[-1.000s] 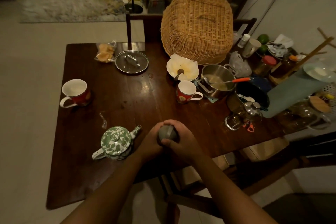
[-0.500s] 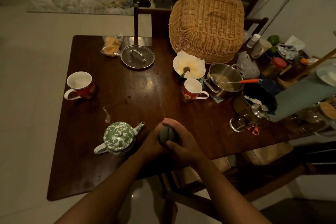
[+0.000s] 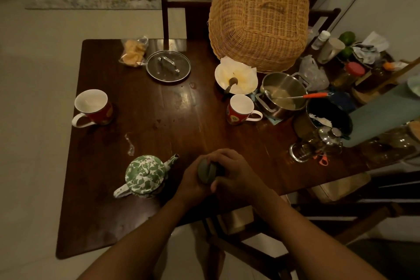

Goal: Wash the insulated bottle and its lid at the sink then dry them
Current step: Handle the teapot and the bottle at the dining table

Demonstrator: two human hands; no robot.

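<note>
The right hand [image 3: 236, 175] has curled farther over the bottle's grey lid [image 3: 205, 171], whose top now tilts left toward the left hand [image 3: 193, 186].

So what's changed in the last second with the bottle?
The right hand has twisted round the lid, whose top now tilts left. The left hand keeps gripping the hidden bottle below. Teapot and mugs stayed put.

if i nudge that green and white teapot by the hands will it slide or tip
The green-and-white patterned teapot looks squat and wide, so it likely slides rather than tips. The glossy dark wooden table probably offers little friction.
</note>
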